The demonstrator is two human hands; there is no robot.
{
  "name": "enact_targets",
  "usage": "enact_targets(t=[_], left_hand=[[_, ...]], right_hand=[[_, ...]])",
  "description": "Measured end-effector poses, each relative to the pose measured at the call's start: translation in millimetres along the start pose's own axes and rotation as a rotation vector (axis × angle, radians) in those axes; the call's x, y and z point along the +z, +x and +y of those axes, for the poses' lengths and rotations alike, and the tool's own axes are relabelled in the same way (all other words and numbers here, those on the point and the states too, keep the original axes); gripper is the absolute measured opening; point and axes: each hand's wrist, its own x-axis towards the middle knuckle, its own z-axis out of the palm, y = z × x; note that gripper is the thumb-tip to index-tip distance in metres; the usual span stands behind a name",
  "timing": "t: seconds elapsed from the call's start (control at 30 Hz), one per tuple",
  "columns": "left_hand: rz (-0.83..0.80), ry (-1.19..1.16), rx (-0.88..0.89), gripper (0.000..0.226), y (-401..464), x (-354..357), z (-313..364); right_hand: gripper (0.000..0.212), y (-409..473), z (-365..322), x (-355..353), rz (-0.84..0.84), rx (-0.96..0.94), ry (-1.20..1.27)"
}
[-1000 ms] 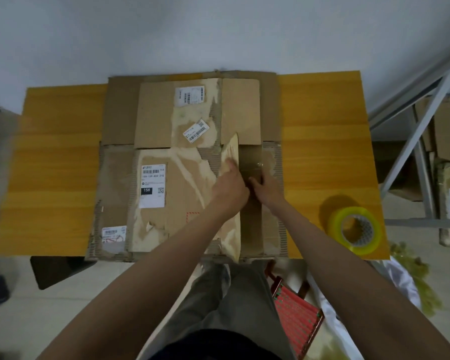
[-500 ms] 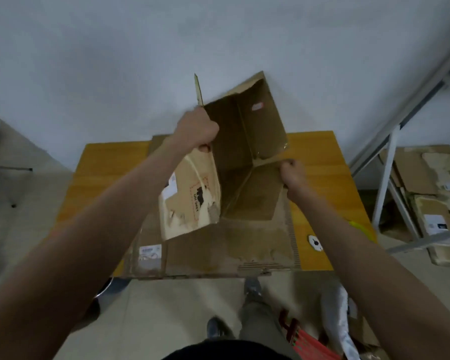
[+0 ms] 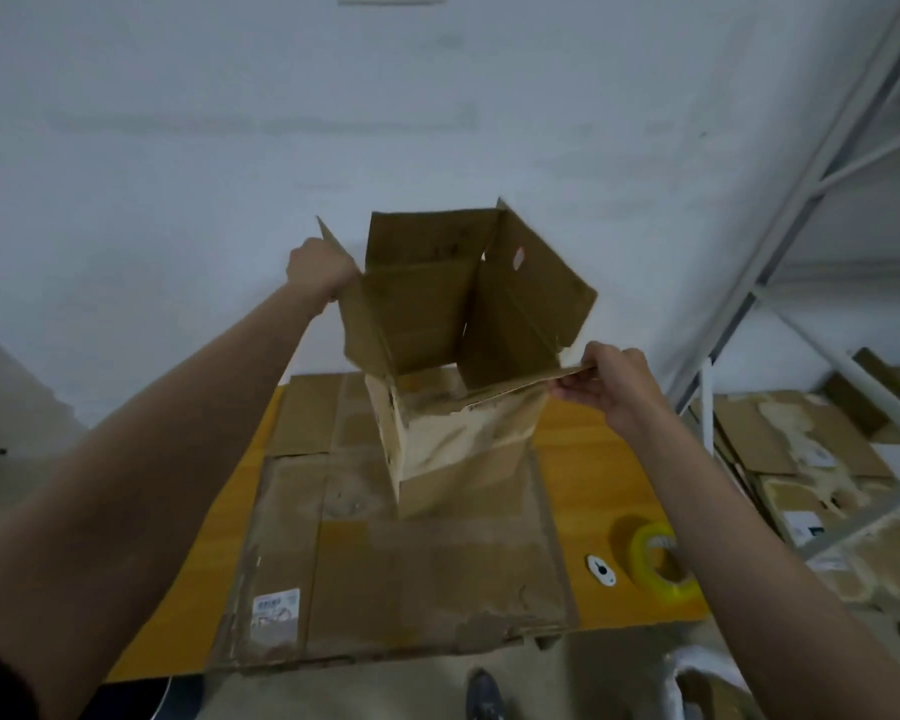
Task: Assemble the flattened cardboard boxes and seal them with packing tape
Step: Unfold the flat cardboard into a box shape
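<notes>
A worn brown cardboard box [image 3: 463,439] is held up in the air above the table, opened into a square tube with its top flaps spread. My left hand [image 3: 319,270] grips the far left flap. My right hand [image 3: 606,384] pinches the edge of the near right flap. Beneath it a larger flattened cardboard box [image 3: 401,579] lies on the wooden table [image 3: 572,480]. A roll of yellowish packing tape [image 3: 658,561] stands on the table at the right, partly hidden by my right forearm.
A small white round object [image 3: 601,570] lies beside the tape. A metal shelf rack [image 3: 780,283] at the right holds more flattened cardboard [image 3: 801,449]. A white wall is behind the table. My shoe [image 3: 481,693] shows on the floor below.
The box went from lying flat on the table to being lifted and pulled open into a tube. Both hands rose and moved apart, and the view tilted upward.
</notes>
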Motion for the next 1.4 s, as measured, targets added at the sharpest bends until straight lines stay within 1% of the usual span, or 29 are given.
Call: enact_targets(t=[0.07,0.2,0.27,0.33,0.37,0.43,0.47,0.53,0.63,0.73,0.8,0.9,1.03,1.13,1.17,1.23,1.3,1.37,1.4], left_hand=[[-0.021,-0.027,-0.052,0.003,4,12,-18],[-0.033,-0.052,-0.118,0.011,11,32,-56],[-0.029,-0.04,-0.12,0.015,14,37,-69],[-0.033,-0.034,-0.128,0.021,18,39,-78],[-0.036,-0.035,-0.131,0.022,19,39,-81],[-0.041,-0.041,-0.132,0.022,21,37,-85],[-0.041,-0.046,-0.133,0.02,22,37,-87],[-0.044,-0.038,-0.121,0.025,23,36,-91],[-0.047,0.004,-0.094,0.033,25,35,-101],[-0.052,0.001,-0.085,0.037,28,31,-112],[-0.055,-0.031,-0.07,0.04,30,26,-119],[-0.065,-0.088,-0.073,0.044,30,17,-132],[-0.074,-0.08,-0.094,0.05,23,23,-148],[-0.022,-0.049,-0.101,0.06,19,26,-153],[-0.003,-0.012,-0.083,0.065,18,26,-155],[0.007,0.158,0.0,0.069,14,28,-157],[0.007,0.417,0.098,0.06,5,35,-156],[-0.01,0.736,0.199,0.047,-6,47,-151],[-0.034,0.858,0.25,0.046,-12,54,-147]], right_hand=[[0.011,2,14,-5,0.001,0.079,-0.013],[0.011,12,48,-11,-0.057,0.222,-0.094],[0.014,21,56,-13,-0.109,0.236,-0.209],[0.017,29,57,-14,-0.148,0.214,-0.404],[0.025,34,55,-14,-0.158,0.199,-0.493],[0.055,43,50,-10,-0.159,0.162,-0.651],[0.066,48,47,-6,-0.156,0.122,-0.737],[0.072,58,43,5,-0.133,-0.017,-0.856],[0.061,73,36,24,-0.089,-0.256,-0.931],[0.047,87,24,33,-0.037,-0.368,-0.963],[0.049,97,19,26,0.017,-0.369,-0.946],[0.046,109,22,5,0.062,-0.299,-0.917],[0.037,117,40,-7,0.01,-0.175,-0.917],[0.039,119,47,-6,-0.024,-0.186,-0.951],[0.041,119,49,-5,-0.03,-0.203,-0.974],[0.043,120,54,-4,-0.043,-0.24,-1.033],[0.044,119,60,-2,-0.047,-0.259,-1.078],[0.041,118,65,1,-0.035,-0.265,-1.091],[0.041,117,67,2,-0.03,-0.267,-1.091]])
